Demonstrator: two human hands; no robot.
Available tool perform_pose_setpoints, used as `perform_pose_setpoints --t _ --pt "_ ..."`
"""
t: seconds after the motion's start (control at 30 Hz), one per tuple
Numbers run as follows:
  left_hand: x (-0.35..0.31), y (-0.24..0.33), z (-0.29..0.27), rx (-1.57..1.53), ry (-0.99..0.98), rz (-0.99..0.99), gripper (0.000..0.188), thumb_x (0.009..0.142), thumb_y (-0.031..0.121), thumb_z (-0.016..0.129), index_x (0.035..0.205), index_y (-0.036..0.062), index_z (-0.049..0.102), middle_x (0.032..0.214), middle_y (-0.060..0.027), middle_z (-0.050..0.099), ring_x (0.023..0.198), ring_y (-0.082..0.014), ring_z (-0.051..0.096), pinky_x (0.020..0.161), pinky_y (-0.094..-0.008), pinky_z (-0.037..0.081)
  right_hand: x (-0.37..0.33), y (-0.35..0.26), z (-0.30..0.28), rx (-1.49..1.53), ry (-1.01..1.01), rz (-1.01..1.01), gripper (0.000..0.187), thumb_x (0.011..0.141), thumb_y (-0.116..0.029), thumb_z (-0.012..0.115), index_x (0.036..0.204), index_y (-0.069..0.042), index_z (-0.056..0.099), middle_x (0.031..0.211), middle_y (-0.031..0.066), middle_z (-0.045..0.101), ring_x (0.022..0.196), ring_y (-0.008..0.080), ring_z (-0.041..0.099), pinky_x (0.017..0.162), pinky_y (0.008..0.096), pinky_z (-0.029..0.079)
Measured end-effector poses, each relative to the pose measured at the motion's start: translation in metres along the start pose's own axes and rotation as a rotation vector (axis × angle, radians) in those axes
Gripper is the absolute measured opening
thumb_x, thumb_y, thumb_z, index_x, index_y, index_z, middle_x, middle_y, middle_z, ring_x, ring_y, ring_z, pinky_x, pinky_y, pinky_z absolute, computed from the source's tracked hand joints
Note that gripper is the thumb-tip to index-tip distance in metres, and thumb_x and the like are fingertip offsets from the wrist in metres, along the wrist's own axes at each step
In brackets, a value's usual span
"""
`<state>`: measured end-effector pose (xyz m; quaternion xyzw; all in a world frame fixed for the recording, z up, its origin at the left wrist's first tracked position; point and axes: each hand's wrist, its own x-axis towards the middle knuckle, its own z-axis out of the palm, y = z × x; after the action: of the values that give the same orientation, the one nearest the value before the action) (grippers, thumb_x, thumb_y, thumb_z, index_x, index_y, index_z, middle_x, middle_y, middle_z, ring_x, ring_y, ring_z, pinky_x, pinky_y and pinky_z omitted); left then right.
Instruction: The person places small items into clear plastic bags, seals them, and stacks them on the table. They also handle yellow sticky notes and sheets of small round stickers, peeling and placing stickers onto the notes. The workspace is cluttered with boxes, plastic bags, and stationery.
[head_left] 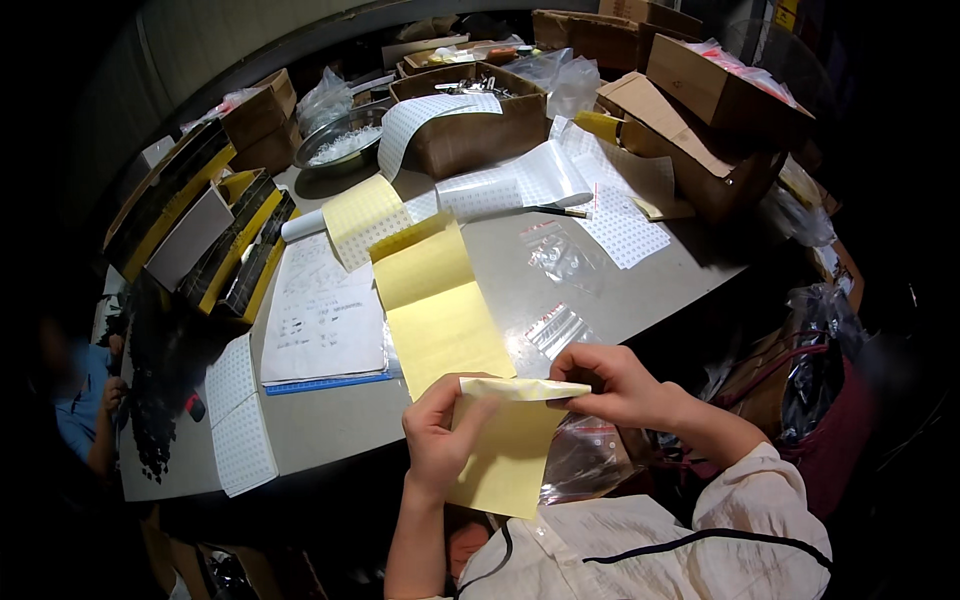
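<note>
Both my hands are at the table's front edge, gripping a yellow paper sheet along its upper, folded edge, which shows a pale strip. My left hand pinches the left end of that fold, thumb lying in front. At the right end, the fingers and thumb of my right hand are closed on the paper. The rest of the sheet hangs down before me. A creased yellow paper strip runs away from my hands across the table; whether it joins the held sheet is hidden. Small clear zip bags lie just beyond my right hand.
Printed label sheets, a paper-covered blue clipboard and a pen lie on the grey table. A metal bowl and cardboard boxes stand at the back. Black-yellow boxes stack left; another person sits there.
</note>
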<state>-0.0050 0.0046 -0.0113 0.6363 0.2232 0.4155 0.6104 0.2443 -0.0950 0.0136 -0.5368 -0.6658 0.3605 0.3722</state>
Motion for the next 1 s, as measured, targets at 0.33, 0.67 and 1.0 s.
perform_pose_setpoints --t 0.33,0.67,1.0 --pt "-0.002 -0.008 -0.001 0.038 0.059 0.046 0.013 0.094 -0.001 0.072 0.106 -0.0056 0.072 0.098 -0.0055 0.074 0.089 -0.0100 0.068 0.080 -0.0257 0.054 0.003 0.008 -0.001 0.184 0.041 -0.049 0.022 0.101 -0.012 0.073 0.117 0.003 0.068 0.103 0.0057 0.072 0.094 0.0095 0.067 0.083 0.0276 0.056" --pt "-0.003 -0.012 -0.001 0.069 0.088 0.007 0.013 0.096 0.001 0.074 0.106 -0.0059 0.070 0.094 -0.0018 0.071 0.084 -0.0059 0.063 0.075 -0.0227 0.051 0.004 -0.004 0.004 -0.290 0.199 -0.316 0.019 0.095 -0.010 0.077 0.110 -0.001 0.070 0.092 0.0132 0.070 0.077 0.0271 0.069 0.067 0.0342 0.054" --pt "0.001 -0.011 -0.002 0.175 0.072 -0.034 0.012 0.096 0.000 0.073 0.107 -0.0044 0.071 0.095 -0.0017 0.070 0.086 -0.0070 0.062 0.079 -0.0227 0.049 0.015 0.002 0.010 -0.450 0.197 -0.312 0.028 0.074 0.001 0.067 0.100 -0.001 0.061 0.093 0.0157 0.058 0.090 0.0379 0.060 0.078 0.0451 0.052"
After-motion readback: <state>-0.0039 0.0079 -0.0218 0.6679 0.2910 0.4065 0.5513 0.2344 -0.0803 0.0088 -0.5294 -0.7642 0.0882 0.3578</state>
